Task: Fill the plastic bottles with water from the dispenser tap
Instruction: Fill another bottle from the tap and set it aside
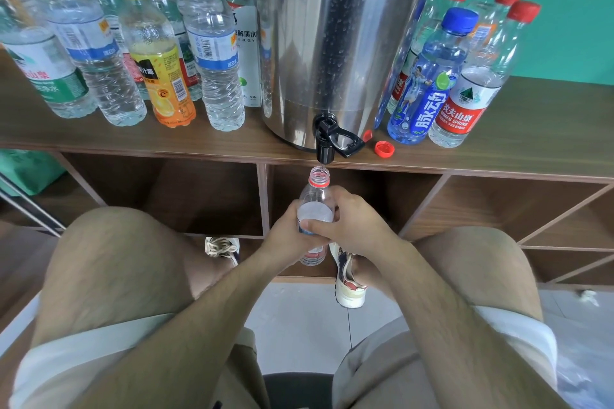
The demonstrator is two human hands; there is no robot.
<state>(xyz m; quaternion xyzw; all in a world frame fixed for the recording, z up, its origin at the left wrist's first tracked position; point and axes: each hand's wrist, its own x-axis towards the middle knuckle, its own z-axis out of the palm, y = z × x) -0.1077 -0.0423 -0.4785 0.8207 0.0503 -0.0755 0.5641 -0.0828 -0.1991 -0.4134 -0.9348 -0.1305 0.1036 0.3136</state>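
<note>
Stainless steel up top: the dispenser drum [335,36], beaded with droplets, its upper end cut off by the frame. The black tap [327,139] juts out over the front edge of the wooden shelf top [531,149]. Between the spout and the bottle there is only a faint thread of water, hard to make out.

The clear bottle [315,196] is uncapped, with a red ring round its neck and its open mouth directly under the spout, just short of touching. Most of it is covered. Both hands wrap its middle, so the label barely shows and the water level cannot be judged. Only the shoulder and neck rise above the fingers, and the base pokes out below them.

The left hand [285,232] curls round the bottle from the left, its fingertips hidden behind the plastic. The right hand [352,226] clamps it from the right, thumb lying across the front.

1 loose red cap [384,148] lies on the shelf just right of the tap. Capped bottles crowd both sides of the drum: a blue-capped one [428,83] on the right, a yellow-capped orange one [156,53] on the left, the far-left bottles sliced by the frame edge.
</note>
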